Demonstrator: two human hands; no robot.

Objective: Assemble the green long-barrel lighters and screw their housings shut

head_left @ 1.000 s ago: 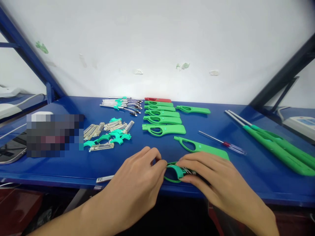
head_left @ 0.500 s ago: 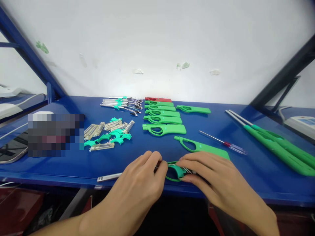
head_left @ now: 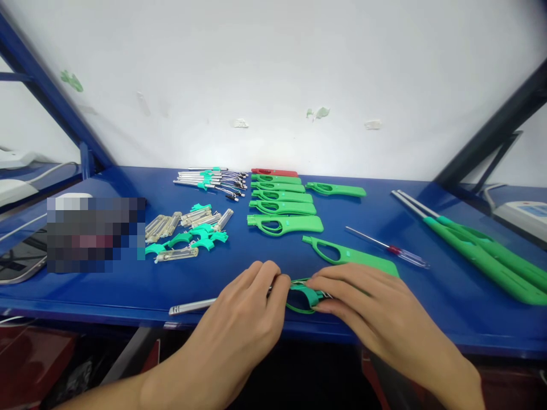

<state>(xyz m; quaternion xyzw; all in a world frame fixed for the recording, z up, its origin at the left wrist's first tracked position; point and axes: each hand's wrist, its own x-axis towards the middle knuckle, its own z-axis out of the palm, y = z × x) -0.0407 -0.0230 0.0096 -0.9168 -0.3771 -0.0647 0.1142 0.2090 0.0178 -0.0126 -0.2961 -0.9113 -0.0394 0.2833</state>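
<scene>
Tube (head_left: 193,306) more visible nr L hand (head_left: 250,307)

Single head view: worn on the person's head, faces forward and down, close over the tabletop (head_left: 299,256), both hands low in frame, wall (head_left: 273,74) behind. No second view shares it.

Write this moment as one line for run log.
left hand: pinching green casing's front end | right hand: holding its other end | teal trigger: between hands | screwdriver: on table
</scene>
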